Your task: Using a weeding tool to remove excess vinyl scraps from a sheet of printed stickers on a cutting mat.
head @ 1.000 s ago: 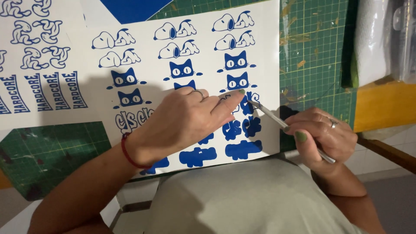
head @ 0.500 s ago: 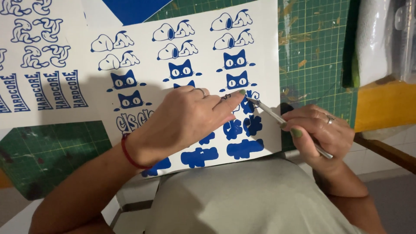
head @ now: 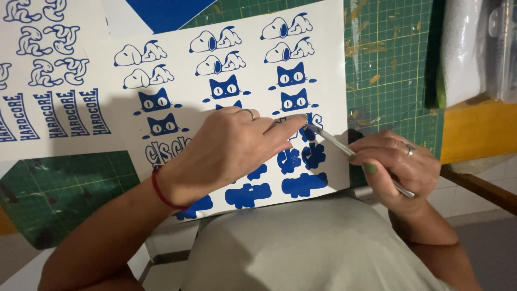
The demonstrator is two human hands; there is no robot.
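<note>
A green cutting mat with a yellow grid [head: 388, 59] covers the table. On it lies a white vinyl sheet printed with blue cats, white dogs and blue blobs [head: 177, 70], its lower edge near the person's lap. The left hand [head: 226, 153] lies flat on the sheet, fingers loosely curled, forefinger stretched out and pressing down beside the blue shapes. The right hand [head: 401, 164] is closed around a slim silver metal weeding tool [head: 344, 148], whose tip meets the sheet right at that forefinger. A thin red cord bracelet [head: 160, 189] circles the left wrist.
</note>
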